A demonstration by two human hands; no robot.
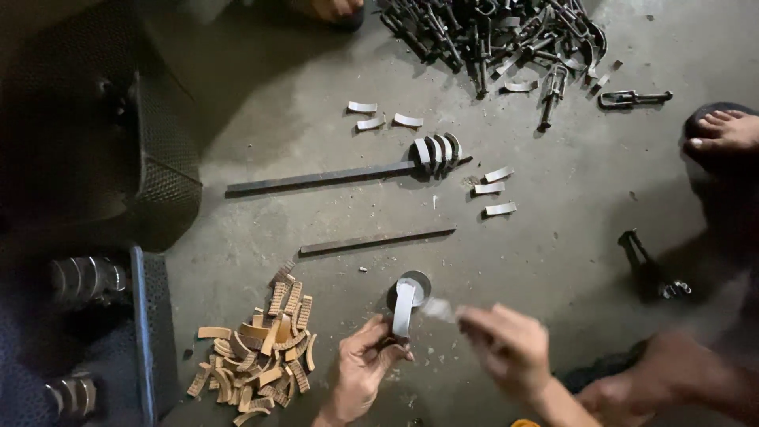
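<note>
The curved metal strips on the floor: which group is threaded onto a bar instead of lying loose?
The cluster of curved strips standing on edge around the end of the long flat bar. The other strips lie flat and apart on the floor.

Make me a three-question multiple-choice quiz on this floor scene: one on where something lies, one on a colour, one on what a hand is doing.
1. Where is the heap of ridged curved pads?
A. left of the left hand
B. beside the bare foot
C. on the long bar

2. What colour are those pads?
A. blue
B. tan
C. white

3. What is the left hand doing?
A. lying flat on the floor
B. holding a curved metal strip upright
C. gripping the long bar

Answers:
1 A, the heap lies on the concrete floor just left of that hand.
2 B, they are tan-brown.
3 B, its fingers pinch the curved metal strip; the right hand is blurred.
</note>
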